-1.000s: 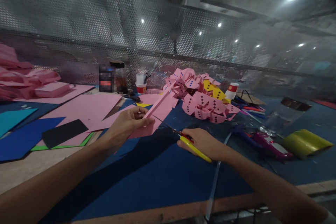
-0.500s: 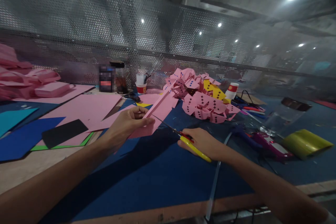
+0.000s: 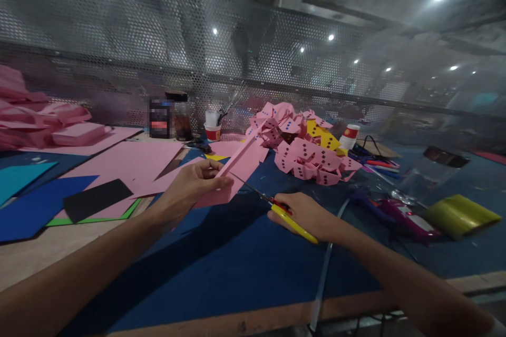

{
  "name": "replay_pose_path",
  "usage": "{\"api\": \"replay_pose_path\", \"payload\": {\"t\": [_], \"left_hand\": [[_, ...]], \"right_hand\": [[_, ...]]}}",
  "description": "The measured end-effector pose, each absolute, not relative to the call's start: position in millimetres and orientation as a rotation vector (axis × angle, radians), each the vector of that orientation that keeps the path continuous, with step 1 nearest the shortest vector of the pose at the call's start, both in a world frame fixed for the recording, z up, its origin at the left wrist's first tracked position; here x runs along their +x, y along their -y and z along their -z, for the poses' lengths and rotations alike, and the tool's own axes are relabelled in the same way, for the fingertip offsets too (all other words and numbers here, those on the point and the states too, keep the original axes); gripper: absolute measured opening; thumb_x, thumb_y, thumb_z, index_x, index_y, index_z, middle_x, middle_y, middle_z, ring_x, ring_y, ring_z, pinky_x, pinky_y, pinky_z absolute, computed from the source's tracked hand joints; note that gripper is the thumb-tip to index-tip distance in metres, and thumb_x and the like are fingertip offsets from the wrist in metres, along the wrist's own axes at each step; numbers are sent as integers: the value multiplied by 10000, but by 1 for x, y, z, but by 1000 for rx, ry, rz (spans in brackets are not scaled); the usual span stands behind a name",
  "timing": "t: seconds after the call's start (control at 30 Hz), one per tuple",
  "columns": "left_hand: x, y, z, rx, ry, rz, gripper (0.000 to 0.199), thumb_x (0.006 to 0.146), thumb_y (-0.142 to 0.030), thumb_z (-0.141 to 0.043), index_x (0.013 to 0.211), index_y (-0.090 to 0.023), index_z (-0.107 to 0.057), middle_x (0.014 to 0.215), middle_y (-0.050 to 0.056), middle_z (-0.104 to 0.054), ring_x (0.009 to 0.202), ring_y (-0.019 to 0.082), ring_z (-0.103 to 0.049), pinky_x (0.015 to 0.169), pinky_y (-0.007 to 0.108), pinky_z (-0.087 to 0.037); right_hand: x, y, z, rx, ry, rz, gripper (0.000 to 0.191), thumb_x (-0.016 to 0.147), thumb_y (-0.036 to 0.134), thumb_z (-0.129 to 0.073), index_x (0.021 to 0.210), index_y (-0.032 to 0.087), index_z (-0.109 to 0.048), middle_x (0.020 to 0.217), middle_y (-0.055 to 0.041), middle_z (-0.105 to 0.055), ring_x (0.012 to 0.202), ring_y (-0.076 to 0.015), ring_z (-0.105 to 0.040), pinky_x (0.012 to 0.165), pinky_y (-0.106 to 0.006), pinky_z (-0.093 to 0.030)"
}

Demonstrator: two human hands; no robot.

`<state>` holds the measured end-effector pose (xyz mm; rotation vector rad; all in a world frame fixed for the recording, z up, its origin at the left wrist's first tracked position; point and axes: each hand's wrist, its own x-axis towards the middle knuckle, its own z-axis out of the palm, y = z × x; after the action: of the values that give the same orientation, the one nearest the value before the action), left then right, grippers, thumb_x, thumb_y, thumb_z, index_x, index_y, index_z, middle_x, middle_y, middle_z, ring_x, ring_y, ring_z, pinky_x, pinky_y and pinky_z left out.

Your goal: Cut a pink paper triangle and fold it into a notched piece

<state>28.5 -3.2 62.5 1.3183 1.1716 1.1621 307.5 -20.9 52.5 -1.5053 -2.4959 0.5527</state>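
My left hand point(image 3: 197, 184) pinches a folded strip of pink paper point(image 3: 241, 163) between thumb and fingers, held above the blue table mat. My right hand point(image 3: 302, 216) is wrapped round scissors point(image 3: 294, 225) with yellow and red handles. Their blades point up and left and reach the pink paper beside my left thumb. Whether the blades are parted is too small to tell. Behind the paper lies a heap of folded pink pieces point(image 3: 312, 160) with dark dots, some yellow among them.
Pink, blue and black sheets point(image 3: 97, 200) lie at the left. Paper cups point(image 3: 212, 131) and a jar point(image 3: 182, 118) stand at the back. On the right are pens point(image 3: 381, 167), a magenta tool point(image 3: 411, 219), a yellow roll point(image 3: 462, 216) and a clear container point(image 3: 429, 174).
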Motion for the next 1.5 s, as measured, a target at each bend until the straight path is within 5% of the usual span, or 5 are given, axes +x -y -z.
{"api": "replay_pose_path", "payload": {"t": [1.5], "left_hand": [[29, 5, -65, 1304, -1170, -1159, 484, 545, -324, -983, 873, -188, -652, 749, -15, -712, 629, 134, -625, 560, 212, -436]], "right_hand": [[306, 20, -50, -1571, 2522, -473, 300, 948, 445, -635, 810, 181, -671, 689, -10, -621, 605, -122, -485, 594, -272, -227]]}}
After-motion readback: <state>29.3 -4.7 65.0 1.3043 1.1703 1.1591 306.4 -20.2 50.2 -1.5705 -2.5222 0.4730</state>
